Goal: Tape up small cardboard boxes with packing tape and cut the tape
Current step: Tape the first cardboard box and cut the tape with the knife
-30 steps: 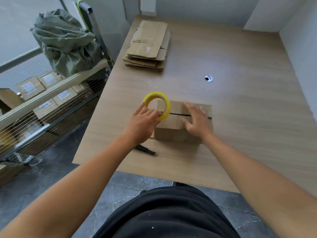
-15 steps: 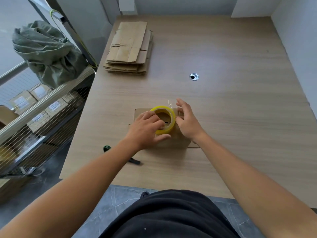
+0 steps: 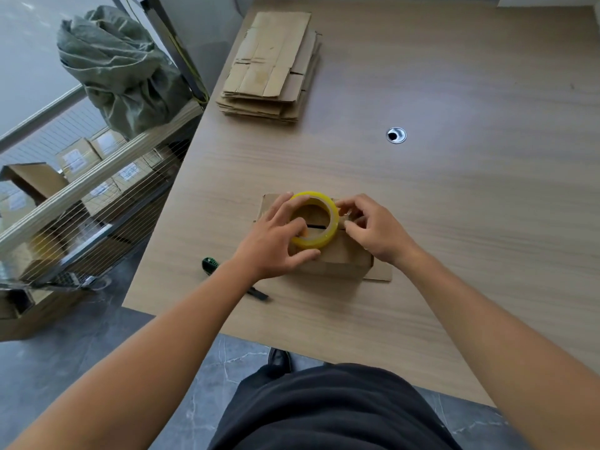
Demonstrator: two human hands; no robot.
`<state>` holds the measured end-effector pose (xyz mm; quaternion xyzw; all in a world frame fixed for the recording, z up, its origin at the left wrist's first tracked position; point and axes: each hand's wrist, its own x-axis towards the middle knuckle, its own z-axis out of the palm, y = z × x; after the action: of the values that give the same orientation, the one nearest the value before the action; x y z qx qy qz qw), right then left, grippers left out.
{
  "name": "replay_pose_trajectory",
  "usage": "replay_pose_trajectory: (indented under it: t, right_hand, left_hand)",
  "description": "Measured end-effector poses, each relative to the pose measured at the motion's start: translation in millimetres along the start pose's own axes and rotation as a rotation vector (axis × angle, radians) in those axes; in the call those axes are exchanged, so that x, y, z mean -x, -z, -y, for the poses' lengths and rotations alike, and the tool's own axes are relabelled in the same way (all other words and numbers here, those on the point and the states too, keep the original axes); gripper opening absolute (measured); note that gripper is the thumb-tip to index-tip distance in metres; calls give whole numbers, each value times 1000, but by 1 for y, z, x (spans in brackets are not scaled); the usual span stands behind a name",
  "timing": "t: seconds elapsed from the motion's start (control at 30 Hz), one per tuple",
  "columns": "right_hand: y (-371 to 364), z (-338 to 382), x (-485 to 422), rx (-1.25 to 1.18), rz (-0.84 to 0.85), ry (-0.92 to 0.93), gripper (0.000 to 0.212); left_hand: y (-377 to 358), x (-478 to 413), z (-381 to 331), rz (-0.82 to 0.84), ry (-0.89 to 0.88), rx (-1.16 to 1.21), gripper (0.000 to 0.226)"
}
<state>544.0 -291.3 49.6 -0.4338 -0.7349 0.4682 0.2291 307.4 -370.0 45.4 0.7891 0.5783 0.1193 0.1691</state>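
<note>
Small cardboard box (image 3: 337, 259) on the near part of the wooden table (image 3: 454, 206), at an early stage of sealing. The top flaps were folded shut, but the seam between them was seen as a dark open slit, and no strip of tape could be made out across it. One flap or sheet edge was left lying flat on the table at the box's right. Taping and cutting were therefore judged to be wholly ahead.

The tape roll (image 3: 313, 219), a translucent yellow ring with a brown core, was laid tilted on the box top. It was gripped by the left hand (image 3: 276, 243), fingers curled over the rim and thumb under its near edge. The right hand (image 3: 373, 230) was curled, thumb and forefinger pinched at the roll's right rim; whether the free end was caught could not be told.

A slim knife (image 3: 211, 265) with a dark handle lay just left of the box, untouched. A stack of flattened cartons (image 3: 272, 66), matt and creased, was left at the far edge.
</note>
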Motion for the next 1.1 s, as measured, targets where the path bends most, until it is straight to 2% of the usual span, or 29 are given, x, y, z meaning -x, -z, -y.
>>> replay_pose_trajectory:
  t: [0.07, 0.17, 0.33, 0.47, 0.57, 0.7, 0.8, 0.87, 0.97, 1.1]
  right_hand:
    - [2, -4, 4, 31, 4, 2, 20]
    - [4, -4, 7, 45, 18, -3, 12]
    - [4, -5, 17, 6, -52, -90, 13]
    - [4, -12, 32, -231, -192, -245, 16]
    - [-2, -17, 48, -485, -237, -261, 13]
    - [-2, -21, 54, -612, -251, -245, 9]
    - [2, -21, 52, -521, -179, -197, 10]
    - [0, -21, 51, -488, -246, -211, 13]
    - [-6, -20, 52, -660, -354, -329, 19]
    - [-8, -20, 48, -1075, -479, -649, 19]
  left_hand:
    - [-6, -3, 0, -58, -7, -4, 48]
    - [-13, -3, 0, -170, -42, 11, 47]
    - [-20, -4, 0, -252, -31, 8, 47]
    - [-21, -7, -2, -319, -33, 26, 45]
    - [-25, -9, -6, -362, -75, -38, 48]
    - [-27, -8, -8, -305, -112, -64, 44]
    - [-25, -8, -6, -217, -173, -52, 38]
    - [-24, -8, -3, -208, -181, -30, 35]
    - [-27, -5, -2, -267, -161, -49, 38]
    - [-34, -7, -9, -462, -102, -171, 44]
